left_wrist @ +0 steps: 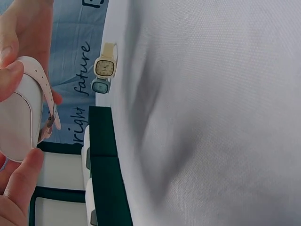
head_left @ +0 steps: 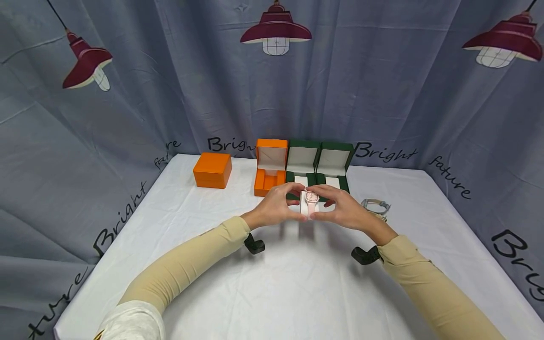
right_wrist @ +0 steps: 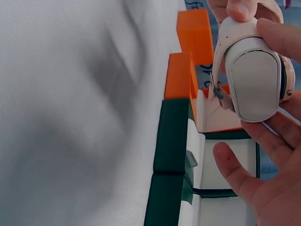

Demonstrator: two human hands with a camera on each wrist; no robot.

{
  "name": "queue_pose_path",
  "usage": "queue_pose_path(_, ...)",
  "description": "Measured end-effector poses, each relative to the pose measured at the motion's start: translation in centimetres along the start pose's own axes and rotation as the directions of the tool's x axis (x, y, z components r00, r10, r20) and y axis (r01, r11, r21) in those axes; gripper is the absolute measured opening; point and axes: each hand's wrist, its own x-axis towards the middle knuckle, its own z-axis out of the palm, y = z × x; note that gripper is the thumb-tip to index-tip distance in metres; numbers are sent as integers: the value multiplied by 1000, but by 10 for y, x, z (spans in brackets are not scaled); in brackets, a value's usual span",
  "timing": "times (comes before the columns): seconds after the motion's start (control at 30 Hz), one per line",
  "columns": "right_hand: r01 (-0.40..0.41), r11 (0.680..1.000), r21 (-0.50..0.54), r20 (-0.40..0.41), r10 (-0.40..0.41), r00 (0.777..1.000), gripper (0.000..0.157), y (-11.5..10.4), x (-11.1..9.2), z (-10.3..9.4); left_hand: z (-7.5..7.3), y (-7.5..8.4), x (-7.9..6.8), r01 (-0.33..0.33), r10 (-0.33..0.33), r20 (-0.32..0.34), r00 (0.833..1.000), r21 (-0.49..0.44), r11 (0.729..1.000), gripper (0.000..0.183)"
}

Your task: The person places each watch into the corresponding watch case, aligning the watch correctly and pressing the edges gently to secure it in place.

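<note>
A pink wristwatch is wrapped around a white watch cushion, raised above the table in front of the boxes. My left hand pinches one end of the cushion between thumb and fingers. At the opposite end, my right hand grips it the same way. The cushion's flat, oval end faces the right wrist camera, with the pink strap running over it. In the left wrist view, the strap's buckle shows at the underside. The dial points up toward the head.
Behind the hands stand an open orange box and two open green boxes with white cushions inside. A closed orange box sits farther left. Right of the hands lie a light blue watch and a cream watch.
</note>
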Motion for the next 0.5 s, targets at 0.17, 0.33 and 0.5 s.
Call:
queue_pose_path(0.17,2,1000,26,1,-2,1000,73,2,0,0,2,-1,1,-2,2,-6,1000,-4,1000,76)
queue_pose_path(0.33,32,999,37,0,-32,999,70,3,0,1,1,0,0,11,-11,-11,1000,-4,1000,77)
queue_pose_path(0.5,43,998,44,2,-43,999,71,3,1,2,1,0,-2,5,-5,-9,1000,2,1000,76)
